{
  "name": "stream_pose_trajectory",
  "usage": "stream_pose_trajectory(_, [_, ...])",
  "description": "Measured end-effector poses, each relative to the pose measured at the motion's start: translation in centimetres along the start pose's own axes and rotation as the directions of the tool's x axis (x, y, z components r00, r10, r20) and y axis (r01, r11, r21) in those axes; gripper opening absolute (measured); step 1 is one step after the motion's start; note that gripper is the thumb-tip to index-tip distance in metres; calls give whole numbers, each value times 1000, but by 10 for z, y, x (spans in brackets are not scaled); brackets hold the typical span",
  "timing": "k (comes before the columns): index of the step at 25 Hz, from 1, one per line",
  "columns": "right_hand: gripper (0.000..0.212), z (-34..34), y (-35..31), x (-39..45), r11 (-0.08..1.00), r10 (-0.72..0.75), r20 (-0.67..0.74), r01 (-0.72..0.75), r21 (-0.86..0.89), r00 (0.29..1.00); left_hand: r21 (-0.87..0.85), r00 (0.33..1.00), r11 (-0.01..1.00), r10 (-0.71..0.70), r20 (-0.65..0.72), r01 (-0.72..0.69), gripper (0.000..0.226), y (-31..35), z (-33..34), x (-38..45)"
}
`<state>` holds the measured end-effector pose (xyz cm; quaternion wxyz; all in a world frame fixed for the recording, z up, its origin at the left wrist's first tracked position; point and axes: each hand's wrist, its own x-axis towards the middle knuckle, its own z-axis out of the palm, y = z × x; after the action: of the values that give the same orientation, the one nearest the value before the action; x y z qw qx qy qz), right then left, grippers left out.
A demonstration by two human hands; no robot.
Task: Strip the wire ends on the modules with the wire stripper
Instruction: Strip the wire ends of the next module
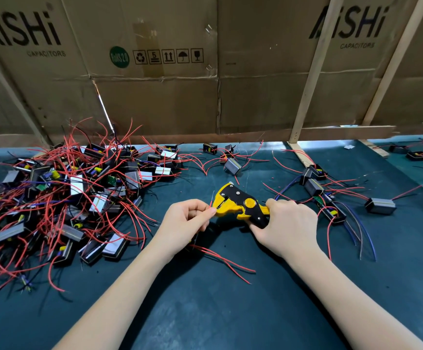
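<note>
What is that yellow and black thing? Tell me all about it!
It is a wire stripper, yellow and black, plastic-looking, with a round yellow knob on its side. It lies nearly level above the dark green table, head pointing left. The right hand grips its handles. The left hand pinches a thin red wire at its jaws.

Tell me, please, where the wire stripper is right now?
In the head view, the stripper is near the centre, above the mat. The right hand grips its handles, and its head meets the red wire pinched by the left hand.
</note>
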<state>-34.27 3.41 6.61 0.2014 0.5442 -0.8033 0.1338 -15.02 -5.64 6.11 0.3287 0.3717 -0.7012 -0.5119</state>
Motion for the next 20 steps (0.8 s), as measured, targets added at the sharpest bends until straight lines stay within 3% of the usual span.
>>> stream_pose_trajectory(4, [54,1,-3,-2,996,-15,-182,30,79,983,-5,999,1000,-21,-46,21,37,8,6,-1])
stream_pose_trajectory(7, [58,3,-8,0,985,0,-91,16,172,996,-168,1000,986,-11,-7,10,43,13,8,-3])
stream_pose_trajectory(10, [68,2,-6,0,958,-108,54,89,273,993,-256,995,965,-69,-66,50,50,12,-4,1])
stream_pose_trajectory(12, [77,0,-3,-1,959,-149,45,134,248,988,-269,992,961,-93,-85,67,47,10,-12,3])
stream_pose_trajectory(16, [85,-4,-8,-2,993,-70,-12,71,91,997,-287,997,956,-74,-11,68,43,11,-10,3])
stream_pose_trajectory(20, [80,-3,-6,-3,994,-56,-89,64,92,994,-353,997,935,-8,74,33,39,18,-13,1])
